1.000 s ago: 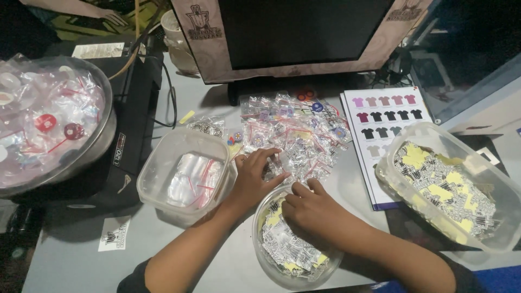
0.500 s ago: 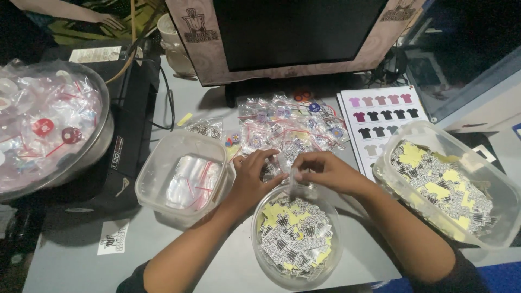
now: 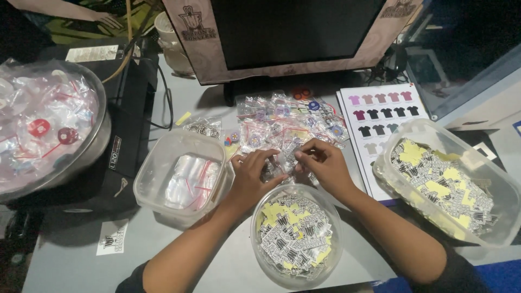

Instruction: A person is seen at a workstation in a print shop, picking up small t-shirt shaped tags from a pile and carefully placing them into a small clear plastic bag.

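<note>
My left hand (image 3: pixel 255 174) and my right hand (image 3: pixel 324 165) meet over the desk, both pinching a small clear plastic bag (image 3: pixel 283 157) between their fingertips. Just below them stands a round clear bowl (image 3: pixel 259 247) full of black, white and yellow stickers. Beyond the hands lies a heap of small filled clear bags (image 3: pixel 282 120) with coloured round pieces inside. To the left, a square clear tub (image 3: pixel 157 163) holds empty zip bags with red strips.
A large clear tub (image 3: pixel 491 179) of stickers sits at the right, over a printed sheet of shirt colours (image 3: pixel 380 111). A monitor (image 3: pixel 293 32) stands behind. A big metal bowl (image 3: pixel 97 135) of bagged items rests at the left on a black box. Another person's hand (image 3: pixel 106 20) is at top left.
My right hand has come up out of the round sticker bowl and joined the left hand at the small bag. The view shifted slightly.
</note>
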